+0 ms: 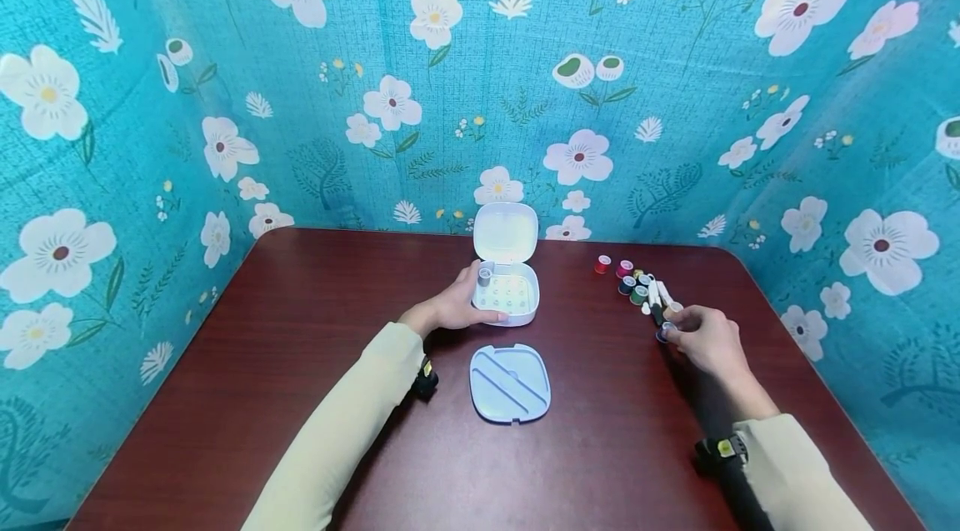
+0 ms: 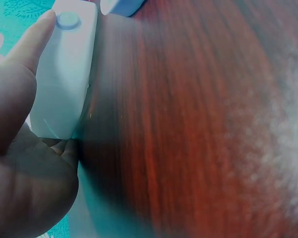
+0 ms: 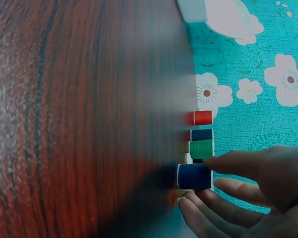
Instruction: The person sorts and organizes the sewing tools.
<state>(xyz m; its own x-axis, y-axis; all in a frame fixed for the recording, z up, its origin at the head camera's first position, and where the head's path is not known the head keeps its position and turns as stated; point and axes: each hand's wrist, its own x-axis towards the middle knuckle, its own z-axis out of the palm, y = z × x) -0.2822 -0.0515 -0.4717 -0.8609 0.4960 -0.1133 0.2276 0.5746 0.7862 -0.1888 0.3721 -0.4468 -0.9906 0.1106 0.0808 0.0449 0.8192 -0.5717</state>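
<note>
A small white sewing box (image 1: 525, 318) stands in the middle of the table with its lid (image 1: 506, 232) raised at the back. My left hand (image 1: 455, 302) grips its left side, the thumb (image 2: 32, 42) along the front wall and the other fingers round the back. Inside, a grey thread spool (image 1: 485, 275) sits in the back left corner, above rows of small pegs. Over at the right, my right hand (image 1: 707, 339) pinches a dark blue thread spool (image 3: 194, 176) between thumb and fingertips, close to the other sewing things.
Beyond the right hand lie several thread spools, among them a red spool (image 1: 602, 264), a pink spool (image 1: 624, 268) and a green spool (image 1: 639, 295), beside slim white-and-black tools (image 1: 657, 304). A pale lilac tray (image 1: 510, 385) lies before the box. Floral cloth (image 1: 435, 114) hangs behind the table.
</note>
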